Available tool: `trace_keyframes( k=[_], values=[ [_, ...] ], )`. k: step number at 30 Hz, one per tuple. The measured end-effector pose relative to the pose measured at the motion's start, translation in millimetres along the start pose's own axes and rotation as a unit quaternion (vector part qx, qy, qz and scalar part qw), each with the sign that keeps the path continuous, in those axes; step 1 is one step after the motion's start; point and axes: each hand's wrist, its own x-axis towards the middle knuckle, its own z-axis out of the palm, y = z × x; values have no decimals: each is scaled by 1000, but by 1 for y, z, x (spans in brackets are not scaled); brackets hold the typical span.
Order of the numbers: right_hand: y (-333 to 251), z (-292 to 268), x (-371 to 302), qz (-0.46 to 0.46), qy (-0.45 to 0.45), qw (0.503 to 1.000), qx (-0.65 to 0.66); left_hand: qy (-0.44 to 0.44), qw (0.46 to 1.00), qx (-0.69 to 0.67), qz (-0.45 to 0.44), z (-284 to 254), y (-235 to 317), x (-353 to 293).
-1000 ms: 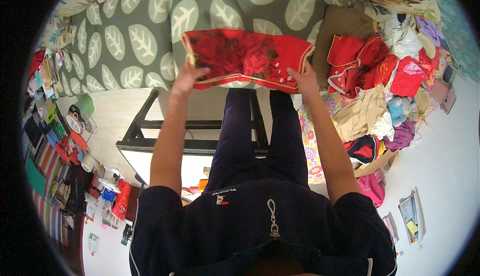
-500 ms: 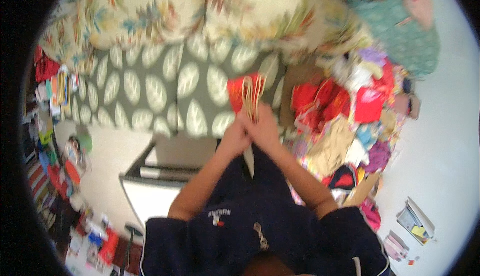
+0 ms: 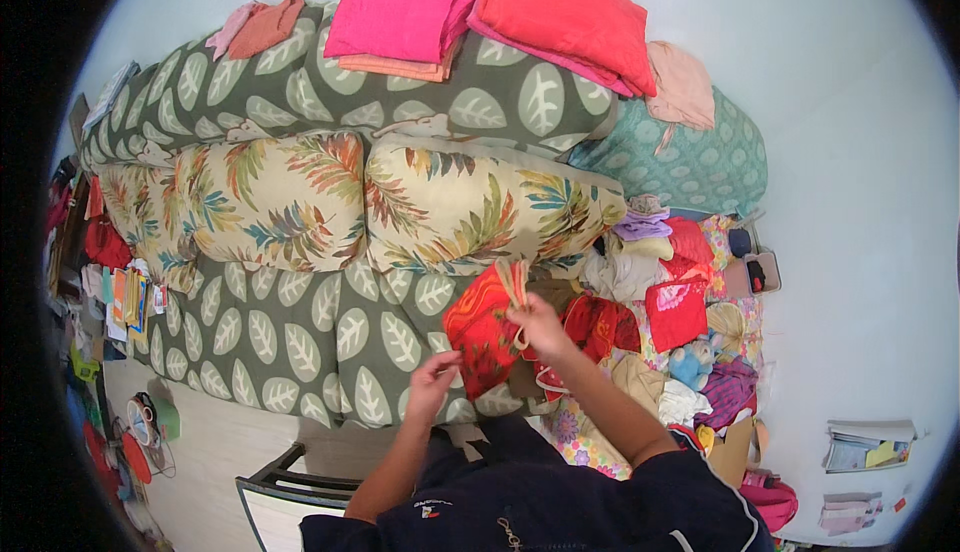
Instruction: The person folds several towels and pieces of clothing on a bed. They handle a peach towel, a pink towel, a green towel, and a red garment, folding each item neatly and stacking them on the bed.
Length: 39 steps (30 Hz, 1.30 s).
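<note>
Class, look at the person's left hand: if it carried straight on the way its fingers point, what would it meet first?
Most likely the red patterned cloth: the left hand points up and right at its lower edge, just short of touching, though depth is unclear.

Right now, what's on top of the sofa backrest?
On the sofa backrest lie a pink folded stack, a red-orange cushion and a small peach cloth. What lies beneath those stacks is covered.

White paper packets [image 3: 866,444], floor, right

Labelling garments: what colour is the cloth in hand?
Red cloth, faint floral pattern; head view.
</note>
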Motion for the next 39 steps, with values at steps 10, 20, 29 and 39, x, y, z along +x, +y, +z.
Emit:
trace_keyframes(
  k=[10, 20, 29, 39],
  values=[
    [-333, -27, 97, -158, -155, 971, 94, 257, 941, -126, -182, -39, -46, -82],
    [-499, -122, 215, -253, 48, 965, 48, 296, 908, -172, -241, 7, -62, -116],
    [-111, -256, 174, 22, 80, 995, 53, 154, 951, -103, -247, -6, -73, -89],
    [290, -351, -83, 350, 292, 879, 141, 175, 888, -12, -425, 22, -117, -53]
  ],
)
